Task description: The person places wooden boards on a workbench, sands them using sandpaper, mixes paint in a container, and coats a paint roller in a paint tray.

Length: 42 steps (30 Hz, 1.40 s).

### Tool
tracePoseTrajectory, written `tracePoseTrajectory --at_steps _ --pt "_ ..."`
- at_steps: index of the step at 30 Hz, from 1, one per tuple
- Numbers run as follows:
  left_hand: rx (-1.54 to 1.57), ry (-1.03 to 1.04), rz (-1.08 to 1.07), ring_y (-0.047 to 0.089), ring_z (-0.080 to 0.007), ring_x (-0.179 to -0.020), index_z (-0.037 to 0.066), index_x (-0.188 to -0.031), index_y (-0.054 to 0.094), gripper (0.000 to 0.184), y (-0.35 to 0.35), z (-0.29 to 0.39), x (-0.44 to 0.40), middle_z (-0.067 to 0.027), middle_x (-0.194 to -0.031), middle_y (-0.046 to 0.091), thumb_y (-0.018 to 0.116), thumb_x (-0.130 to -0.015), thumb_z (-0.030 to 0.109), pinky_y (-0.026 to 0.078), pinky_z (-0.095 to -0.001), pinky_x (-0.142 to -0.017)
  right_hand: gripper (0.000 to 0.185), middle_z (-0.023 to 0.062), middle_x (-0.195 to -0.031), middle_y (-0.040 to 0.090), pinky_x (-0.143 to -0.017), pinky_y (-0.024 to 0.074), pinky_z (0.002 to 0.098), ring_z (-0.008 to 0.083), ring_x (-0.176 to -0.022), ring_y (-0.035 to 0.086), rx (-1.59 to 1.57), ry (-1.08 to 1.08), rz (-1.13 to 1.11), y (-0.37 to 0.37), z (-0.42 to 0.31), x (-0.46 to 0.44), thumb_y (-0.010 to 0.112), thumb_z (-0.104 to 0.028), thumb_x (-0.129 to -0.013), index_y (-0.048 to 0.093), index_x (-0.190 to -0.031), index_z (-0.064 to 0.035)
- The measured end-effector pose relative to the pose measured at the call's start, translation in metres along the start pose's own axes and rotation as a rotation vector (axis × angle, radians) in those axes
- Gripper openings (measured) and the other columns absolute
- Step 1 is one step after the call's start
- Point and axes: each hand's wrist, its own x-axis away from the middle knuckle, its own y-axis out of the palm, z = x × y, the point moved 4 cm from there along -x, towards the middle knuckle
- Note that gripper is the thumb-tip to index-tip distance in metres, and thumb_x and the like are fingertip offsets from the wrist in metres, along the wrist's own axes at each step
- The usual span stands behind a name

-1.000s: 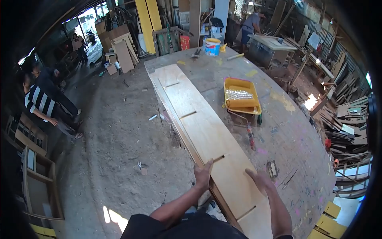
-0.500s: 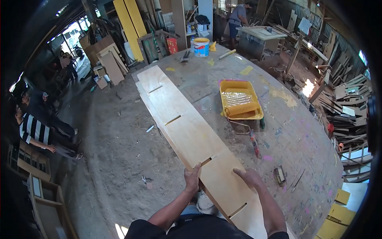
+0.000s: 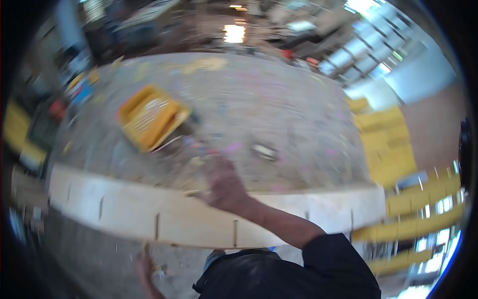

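A long pale board (image 3: 199, 219) with dark slots lies along the near edge of the table. My left hand (image 3: 143, 264) is below its front edge, thumb up by the edge; its other fingers are blurred. Above the board's far side reaches my right hand (image 3: 221, 182), smeared by motion, thumb spread from the fingers and nothing visible in it. Just beyond its fingers is the red roller handle (image 3: 196, 144). The roller (image 3: 162, 124) rests in a yellow paint tray (image 3: 133, 117).
A small dark-edged block (image 3: 264, 151) sits on the paint-stained table (image 3: 298, 124). Yellow painted boards (image 3: 388, 144) stand at the right. A paint bucket (image 3: 79, 89) is at the far left, blurred.
The view has swung right, and the board now runs across it. My right hand has left the board's side and moved towards the roller handle. My left hand is lower by the front edge.
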Motion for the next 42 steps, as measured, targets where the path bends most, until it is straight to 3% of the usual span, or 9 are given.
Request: tracePoseTrajectory --at_steps 5,7,8,11,16,21,27,34,42 --pt "0.082 0.363 0.091 0.056 -0.0184 -0.054 0.003 -0.089 0.057 0.047 0.015 0.061 -0.019 -0.0065 -0.061 0.052 0.061 -0.104 0.047 0.044 -0.0353 -0.049 0.062 0.0266 -0.132 0.051 -0.108 0.0421 0.056 0.0478 -0.124 0.05 -0.086 -0.045 0.101 -0.05 0.019 0.076 0.078 -0.032 -0.086 0.054 -0.133 0.001" --pt "-0.147 0.382 -0.462 0.016 -0.0341 -0.161 0.025 -0.169 0.012 0.094 0.056 0.103 -0.007 -0.0128 -0.176 0.008 0.046 -0.098 0.076 0.019 -0.0666 -0.122 0.062 0.023 -0.136 0.05 -0.11 0.0436 0.0524 0.0451 -0.131 0.048 -0.14 0.059 0.204 -0.069 0.039 0.129 0.078 -0.032 -0.09 0.053 -0.139 -0.0019" --pt "0.208 0.916 0.012 0.061 -0.0197 -0.064 0.003 -0.094 0.058 0.034 0.091 0.157 0.038 -0.0095 -0.072 0.06 0.066 -0.103 0.035 0.05 -0.0356 -0.054 0.066 0.0213 -0.138 0.051 -0.111 0.044 0.0515 0.0434 -0.132 0.048 -0.218 0.184 0.308 -0.065 0.059 0.166 0.082 -0.032 -0.088 0.054 -0.14 -0.0027" --pt "0.027 1.237 -0.303 0.07 -0.0289 -0.092 0.003 -0.116 0.065 0.023 0.158 0.252 0.125 -0.0144 -0.1 0.07 0.07 -0.096 0.014 0.056 -0.0379 -0.082 0.081 0.0183 -0.14 0.054 -0.109 0.0468 0.0477 0.0393 -0.129 0.053 0.12 0.58 0.517 -0.102 0.101 0.282 0.094 -0.024 -0.076 0.052 -0.142 -0.002" --pt "-0.251 1.731 -0.658 0.058 -0.0463 -0.123 -0.001 -0.137 0.055 0.059 0.3 0.347 0.232 -0.0266 -0.127 0.064 0.08 -0.089 0.023 0.045 -0.0512 -0.106 0.075 0.0259 -0.141 0.05 -0.112 0.0401 0.0499 0.042 -0.128 0.052 0.39 1.426 1.246 -0.148 0.199 0.505 0.082 -0.03 -0.089 0.046 -0.146 0.0029" --pt "-0.344 1.933 -0.766 0.055 -0.05 -0.127 -0.005 -0.14 0.052 0.069 0.447 0.371 0.289 -0.031 -0.134 0.061 0.074 -0.094 0.042 0.043 -0.0533 -0.109 0.083 0.0273 -0.144 0.052 -0.108 0.0426 0.0438 0.0346 -0.131 0.053 -0.516 1.221 1.881 -0.087 0.275 0.524 0.083 -0.033 -0.09 0.041 -0.148 0.0069" --pt "-0.713 1.624 -0.791 0.067 -0.0499 -0.106 -0.007 -0.132 0.057 0.069 0.509 0.377 0.297 -0.0313 -0.111 0.069 0.07 -0.096 0.05 0.053 -0.054 -0.091 0.096 0.0289 -0.155 0.041 -0.121 0.0305 0.0474 0.0375 -0.144 0.041 -0.225 1.648 1.31 -0.108 0.271 0.51 0.08 -0.038 -0.092 0.026 -0.155 0.0114" --pt "-0.64 1.618 -0.743 0.07 -0.049 -0.095 -0.004 -0.12 0.062 0.06 0.503 0.377 0.303 -0.0298 -0.098 0.071 0.07 -0.096 0.051 0.056 -0.0527 -0.079 0.101 0.0305 -0.168 0.018 -0.13 0.0113 0.0412 0.0365 -0.159 0.016 -0.369 1.189 1.738 -0.098 0.27 0.517 0.067 -0.045 -0.099 0.011 -0.161 0.0118" --pt "-0.693 1.699 -0.799 0.07 -0.0491 -0.092 -0.005 -0.113 0.062 0.059 0.506 0.38 0.297 -0.029 -0.097 0.071 0.07 -0.096 0.052 0.056 -0.0531 -0.078 0.114 0.0337 -0.162 0.027 -0.126 0.0183 0.0489 0.0442 -0.153 0.024 -0.195 1.495 1.473 -0.081 0.288 0.517 0.071 -0.06 -0.092 0.015 -0.16 0.013"
